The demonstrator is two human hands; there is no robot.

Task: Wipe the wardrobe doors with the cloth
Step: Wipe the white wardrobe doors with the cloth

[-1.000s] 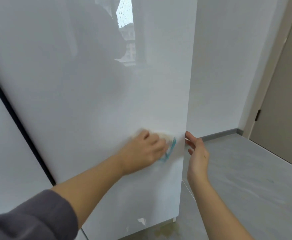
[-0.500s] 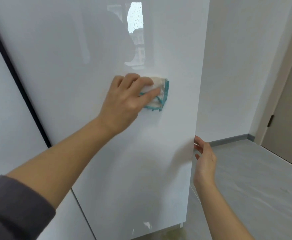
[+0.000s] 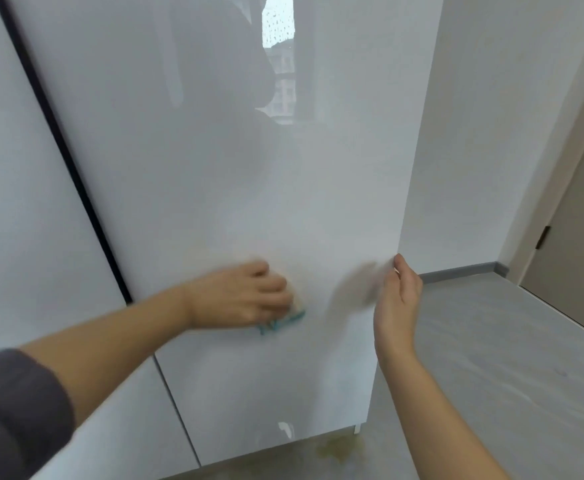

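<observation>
A glossy white wardrobe door (image 3: 235,168) stands open in front of me, swung out from its neighbour (image 3: 13,202) on the left. My left hand (image 3: 242,296) presses a pale cloth with a teal hem (image 3: 283,318) flat against the door's lower middle; most of the cloth is hidden under my fingers and blurred by motion. My right hand (image 3: 396,299) is at the door's free right edge, fingers apart, fingertips touching the edge at about the same height.
A dark gap (image 3: 65,157) runs between the two doors. To the right are a white wall (image 3: 491,133), a grey skirting board (image 3: 463,271), a grey floor (image 3: 508,358) and a beige room door (image 3: 581,230). A yellowish stain (image 3: 335,452) marks the floor under the wardrobe door.
My left hand has swept the cloth down the door from its upper middle to its lower middle. My right hand has stayed at the door's edge.
</observation>
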